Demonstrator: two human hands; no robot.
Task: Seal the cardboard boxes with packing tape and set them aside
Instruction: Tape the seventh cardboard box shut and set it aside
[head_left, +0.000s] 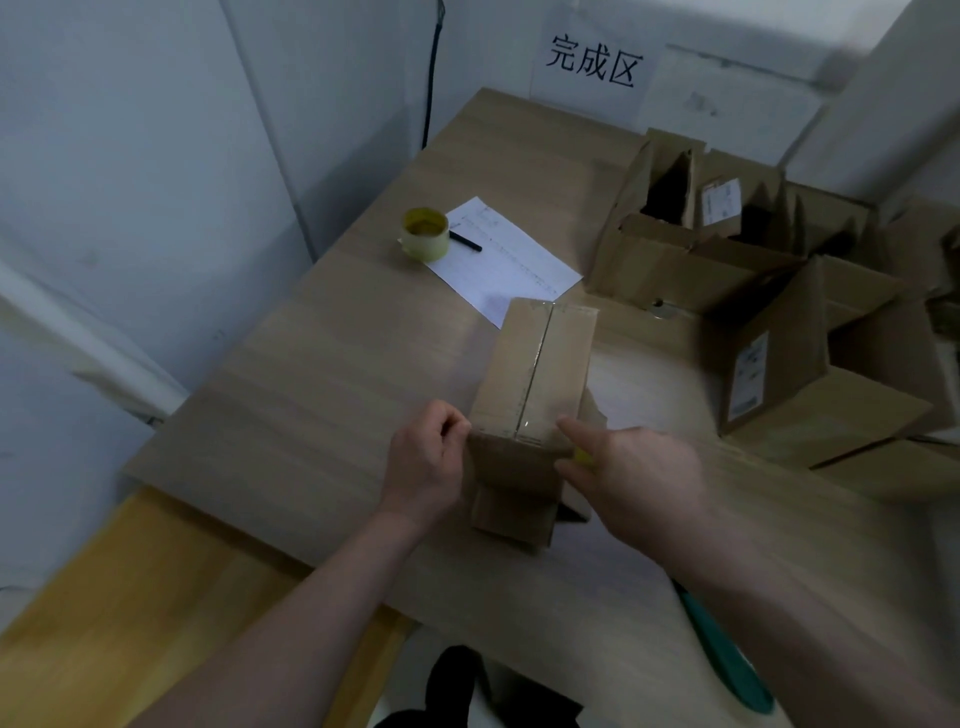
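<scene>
A closed cardboard box (535, 374) stands on the wooden table (322, 374), with clear tape along its top seam. My left hand (428, 462) pinches the box's near left top corner. My right hand (634, 473) lies against the near right side, forefinger stretched onto the top edge. A small yellow thing (583, 457) shows under that hand; what it is cannot be told. A roll of packing tape (426, 234) sits at the far left of the table, apart from both hands.
Several open cardboard boxes (769, 322) crowd the right side. A sheet of paper (509, 260) with a black pen (465, 242) lies beyond the box. A teal object (727, 654) lies under my right forearm. A sign (592, 65) hangs on the back wall.
</scene>
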